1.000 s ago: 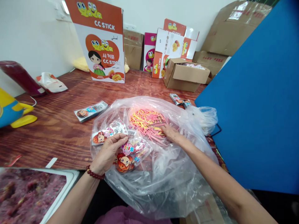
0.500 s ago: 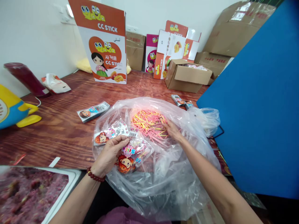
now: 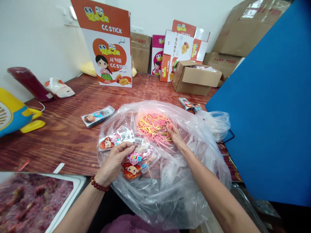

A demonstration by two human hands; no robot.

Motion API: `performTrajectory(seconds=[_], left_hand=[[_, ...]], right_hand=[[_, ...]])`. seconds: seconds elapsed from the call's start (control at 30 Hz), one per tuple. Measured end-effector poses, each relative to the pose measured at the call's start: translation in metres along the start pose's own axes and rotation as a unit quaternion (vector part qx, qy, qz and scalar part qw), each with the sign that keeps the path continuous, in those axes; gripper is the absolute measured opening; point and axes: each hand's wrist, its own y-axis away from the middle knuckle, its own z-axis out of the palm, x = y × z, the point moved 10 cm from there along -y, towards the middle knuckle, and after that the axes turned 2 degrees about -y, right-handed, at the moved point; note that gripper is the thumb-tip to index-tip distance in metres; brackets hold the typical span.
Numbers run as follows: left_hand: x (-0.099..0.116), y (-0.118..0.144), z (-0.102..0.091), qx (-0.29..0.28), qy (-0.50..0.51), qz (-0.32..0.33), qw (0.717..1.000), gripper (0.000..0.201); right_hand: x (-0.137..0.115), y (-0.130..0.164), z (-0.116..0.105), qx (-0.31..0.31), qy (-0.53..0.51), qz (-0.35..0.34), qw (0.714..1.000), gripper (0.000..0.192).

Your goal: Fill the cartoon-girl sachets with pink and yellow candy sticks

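Observation:
Pink and yellow thin sticks point(image 3: 155, 127) lie in a loose heap on a large clear plastic bag point(image 3: 191, 181) spread over the table. My right hand point(image 3: 175, 135) is closed at the heap's right side, pinching a small bunch of the sticks between thumb and fingers. Closer to me, my left hand point(image 3: 119, 157) pinches the edge of a clear printed pouch point(image 3: 134, 165) with a red-haired cartoon figure. More printed pouches point(image 3: 114, 139) lie just beyond the left hand, on the plastic. The left fingertips hide part of the held pouch.
A stack of pouches point(image 3: 97, 116) lies on the wooden table point(image 3: 68, 129) to the left. A tall CC Stick box point(image 3: 111, 48) and an open carton point(image 3: 194, 79) stand behind. A blue panel point(image 3: 267, 113) borders the right; a white-rimmed tray point(image 3: 75, 191) is at front left.
My right hand has shifted slightly left over the heap, and a bunch of sticks now shows at its fingertips. My left hand keeps its hold on the pouch.

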Motion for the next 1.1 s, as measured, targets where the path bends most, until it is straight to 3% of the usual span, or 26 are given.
performTrajectory(seconds=[0.17,0.3,0.37,0.53,0.6,0.73,0.9,1.0,1.1], left_hand=[[0.003,0.0,0.006,0.003,-0.002,-0.002,1.0,0.03],[0.011,0.001,0.017,-0.02,-0.054,0.026,0.998,0.025],[0.019,0.0,0.024,-0.035,-0.111,0.061,0.991,0.021],[0.023,-0.006,0.043,-0.066,-0.208,0.109,0.97,0.02],[0.022,-0.008,0.048,-0.07,-0.228,0.122,0.963,0.019],[0.02,-0.01,0.049,-0.07,-0.261,0.144,0.952,0.019],[0.016,-0.009,0.049,-0.067,-0.32,0.134,0.936,0.023],[0.013,-0.006,0.055,-0.077,-0.334,0.125,0.931,0.029],[0.012,-0.002,0.061,-0.095,-0.321,0.13,0.933,0.03]], right_hand=[[-0.003,0.0,-0.006,0.025,-0.031,0.024,0.999,0.025],[-0.023,0.008,-0.004,0.014,-0.079,0.016,0.997,0.032],[-0.038,0.019,0.003,-0.012,-0.077,0.014,0.997,0.036],[-0.092,0.063,0.041,-0.143,-0.159,-0.009,0.977,0.035],[-0.117,0.075,0.045,-0.151,-0.121,-0.058,0.979,0.027],[-0.146,0.09,0.05,-0.144,0.059,-0.152,0.976,0.015],[-0.153,0.1,0.054,-0.145,0.149,-0.221,0.953,0.012],[-0.146,0.099,0.049,-0.15,0.142,-0.188,0.96,0.012],[-0.141,0.094,0.033,-0.117,0.034,-0.125,0.985,0.014]])
